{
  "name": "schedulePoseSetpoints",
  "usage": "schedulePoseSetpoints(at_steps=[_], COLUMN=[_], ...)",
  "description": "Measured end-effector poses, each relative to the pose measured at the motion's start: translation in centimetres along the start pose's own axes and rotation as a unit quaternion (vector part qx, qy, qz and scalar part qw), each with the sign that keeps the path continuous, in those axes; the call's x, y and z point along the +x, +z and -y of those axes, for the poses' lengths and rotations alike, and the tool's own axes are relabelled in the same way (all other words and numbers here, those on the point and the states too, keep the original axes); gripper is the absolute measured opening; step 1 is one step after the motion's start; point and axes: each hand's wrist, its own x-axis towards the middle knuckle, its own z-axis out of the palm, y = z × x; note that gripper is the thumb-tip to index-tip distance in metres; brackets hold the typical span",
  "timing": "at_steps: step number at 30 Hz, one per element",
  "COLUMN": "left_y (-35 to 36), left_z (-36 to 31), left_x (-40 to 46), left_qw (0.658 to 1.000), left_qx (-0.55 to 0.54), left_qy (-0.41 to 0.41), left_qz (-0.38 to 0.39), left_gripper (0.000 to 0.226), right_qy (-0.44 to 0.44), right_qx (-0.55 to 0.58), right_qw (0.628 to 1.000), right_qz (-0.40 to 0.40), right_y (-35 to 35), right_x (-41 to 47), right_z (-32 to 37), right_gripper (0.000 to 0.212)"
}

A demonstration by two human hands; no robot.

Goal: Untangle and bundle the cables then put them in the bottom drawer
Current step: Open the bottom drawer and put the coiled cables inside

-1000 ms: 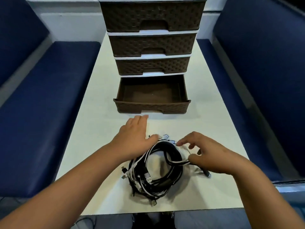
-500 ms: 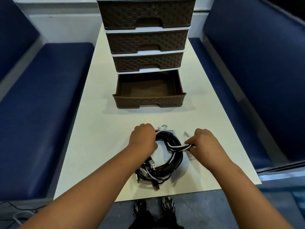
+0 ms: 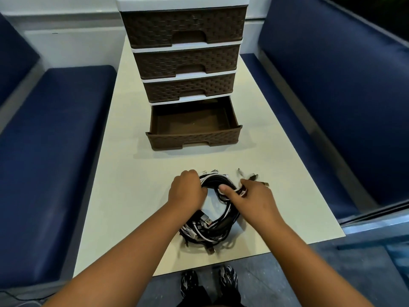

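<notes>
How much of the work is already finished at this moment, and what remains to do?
Done: the bottom drawer is pulled open and looks empty, and the cables are gathered into one rough coil on the table. In hand: the left hand and right hand both grip the coil's far side. Left: loose plug ends still stick out, so tidying the bundle and putting it in the drawer remain.

Left hand, right hand: fingers curled, gripping.

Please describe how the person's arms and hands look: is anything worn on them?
Both forearms are bare, with no sleeves in view. The left hand and the right hand wear no gloves; no watch, ring or bracelet is visible. No markings show on either arm.
</notes>
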Motion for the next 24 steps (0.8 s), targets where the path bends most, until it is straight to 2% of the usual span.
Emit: schedulePoseSetpoints(at_steps=[6, 11, 14, 18, 21, 24], left_y=[0.2, -0.4, -1.4, -2.6, -2.5, -1.9], left_z=[1.0, 1.9, 2.7, 3.4, 3.0, 3.1], left_x=[0.0, 0.4, 0.8, 1.2, 1.5, 1.3], left_qw=[0.998, 0.989, 0.982, 0.975, 0.983, 0.990], left_qx=[-0.067, -0.149, -0.175, -0.139, -0.095, -0.092], left_qy=[0.005, 0.007, 0.021, 0.039, 0.045, 0.059], left_qz=[-0.019, 0.000, 0.065, 0.170, 0.153, 0.085], left_gripper=[0.022, 0.030, 0.039, 0.054, 0.049, 0.036], right_qy=[0.002, 0.006, -0.004, -0.005, -0.011, -0.040], right_qx=[0.080, 0.117, 0.124, 0.126, 0.124, 0.123], right_qw=[0.997, 0.993, 0.992, 0.990, 0.990, 0.989], right_qz=[-0.017, -0.029, -0.039, -0.059, -0.074, -0.070], right_y=[3.1, 5.1, 5.7, 6.3, 6.6, 6.3], right_x=[1.0, 1.9, 1.9, 1.8, 1.7, 1.4], right_z=[1.1, 1.3, 1.5, 1.2, 0.9, 1.0], right_gripper=[0.039, 0.035, 0.033, 0.033, 0.032, 0.036])
